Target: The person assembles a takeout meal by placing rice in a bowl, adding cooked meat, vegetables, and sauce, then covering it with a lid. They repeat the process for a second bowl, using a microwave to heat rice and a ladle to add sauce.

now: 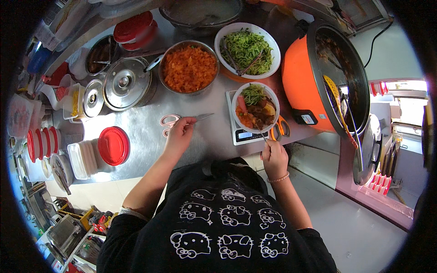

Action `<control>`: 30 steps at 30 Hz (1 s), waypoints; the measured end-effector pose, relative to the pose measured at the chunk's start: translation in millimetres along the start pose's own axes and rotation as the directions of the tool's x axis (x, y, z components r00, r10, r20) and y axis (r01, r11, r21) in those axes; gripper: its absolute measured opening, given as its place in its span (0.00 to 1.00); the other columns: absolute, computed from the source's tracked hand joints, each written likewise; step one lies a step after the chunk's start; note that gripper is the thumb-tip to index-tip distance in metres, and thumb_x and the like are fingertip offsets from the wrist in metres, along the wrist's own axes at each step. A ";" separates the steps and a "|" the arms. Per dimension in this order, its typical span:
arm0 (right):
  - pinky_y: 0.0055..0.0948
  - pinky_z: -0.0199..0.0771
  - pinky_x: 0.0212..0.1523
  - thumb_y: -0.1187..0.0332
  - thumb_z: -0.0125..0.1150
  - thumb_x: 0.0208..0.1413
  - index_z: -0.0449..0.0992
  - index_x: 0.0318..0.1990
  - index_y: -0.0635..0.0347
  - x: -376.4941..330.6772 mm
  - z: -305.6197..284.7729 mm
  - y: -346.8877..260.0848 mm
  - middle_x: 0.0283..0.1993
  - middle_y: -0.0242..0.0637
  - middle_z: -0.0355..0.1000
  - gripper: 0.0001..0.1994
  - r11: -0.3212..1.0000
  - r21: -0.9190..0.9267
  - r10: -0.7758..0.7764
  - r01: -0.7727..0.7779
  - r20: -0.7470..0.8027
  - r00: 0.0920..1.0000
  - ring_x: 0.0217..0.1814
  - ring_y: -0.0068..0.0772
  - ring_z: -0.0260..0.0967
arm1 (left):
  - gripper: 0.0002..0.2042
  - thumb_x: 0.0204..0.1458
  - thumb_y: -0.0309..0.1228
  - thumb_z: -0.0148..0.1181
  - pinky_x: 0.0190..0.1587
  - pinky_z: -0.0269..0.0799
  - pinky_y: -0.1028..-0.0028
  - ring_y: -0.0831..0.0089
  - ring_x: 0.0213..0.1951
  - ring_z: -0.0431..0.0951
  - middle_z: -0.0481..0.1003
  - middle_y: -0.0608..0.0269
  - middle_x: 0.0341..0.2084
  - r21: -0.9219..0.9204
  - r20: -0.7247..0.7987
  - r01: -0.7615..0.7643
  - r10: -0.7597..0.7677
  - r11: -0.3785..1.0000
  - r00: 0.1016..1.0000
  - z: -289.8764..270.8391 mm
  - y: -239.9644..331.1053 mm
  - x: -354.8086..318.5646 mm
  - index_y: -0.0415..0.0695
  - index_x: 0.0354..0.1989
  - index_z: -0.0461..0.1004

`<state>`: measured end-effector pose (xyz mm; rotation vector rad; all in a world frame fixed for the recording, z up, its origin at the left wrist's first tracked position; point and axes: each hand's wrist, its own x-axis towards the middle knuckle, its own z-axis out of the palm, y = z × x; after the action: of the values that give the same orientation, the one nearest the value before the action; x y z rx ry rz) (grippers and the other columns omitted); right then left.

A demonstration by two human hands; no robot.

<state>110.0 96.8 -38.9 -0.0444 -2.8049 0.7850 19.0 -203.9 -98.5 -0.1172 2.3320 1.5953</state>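
Arranging food (pixel 259 111) in the bowl (pixel 271 94) seems the step — right hand (pixel 276 157) clamped on a utensil (pixel 263 135), left hand (pixel 181 132) over scissors (pixel 204 117), grip unclear; next calls for steadying the bowl.

The black shirt (pixel 217 226) bears rows of white-outlined cartoon heads (pixel 235 216). Beyond the shirt's short right sleeve (pixel 315 243) sits a beaded bracelet (pixel 278 179).

Bright, glare on counter (pixel 145 154), fisheye-bent edges
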 end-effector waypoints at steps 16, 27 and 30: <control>0.35 0.71 0.29 0.77 0.56 0.52 0.73 0.34 0.62 2.0 -9.9 -2.3 0.25 0.42 0.72 0.03 1.000 -0.007 -0.003 0.004 0.098 0.995 0.27 0.45 0.71 | 0.09 0.56 0.22 0.52 0.40 0.70 0.77 0.77 0.33 0.73 0.77 0.64 0.37 -0.015 -0.034 -0.051 0.051 0.999 0.998 -2.1 -9.4 -2.3 0.41 0.44 0.74; 0.39 0.71 0.29 0.76 0.56 0.52 0.72 0.38 0.62 31.5 -3.1 -30.0 0.27 0.48 0.71 0.06 0.998 0.049 0.039 -0.042 0.061 0.997 0.29 0.52 0.71 | 0.11 0.54 0.21 0.51 0.39 0.70 0.75 0.76 0.32 0.73 0.77 0.63 0.38 -0.035 -0.022 -0.035 0.034 0.999 0.999 -4.9 -10.1 -5.0 0.40 0.45 0.73; 0.36 0.71 0.29 0.77 0.56 0.52 0.71 0.36 0.63 36.5 -5.6 -35.5 0.26 0.48 0.70 0.04 0.998 0.008 0.057 -0.057 0.075 0.996 0.28 0.49 0.72 | 0.11 0.54 0.21 0.50 0.39 0.70 0.75 0.75 0.32 0.73 0.77 0.63 0.38 -0.018 -0.022 -0.033 0.033 0.999 0.999 -6.0 -11.6 -5.3 0.40 0.45 0.73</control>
<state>76.9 72.5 -8.2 -0.0957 -2.8817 0.8298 25.6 -214.4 -105.3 -0.1009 2.3478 1.6389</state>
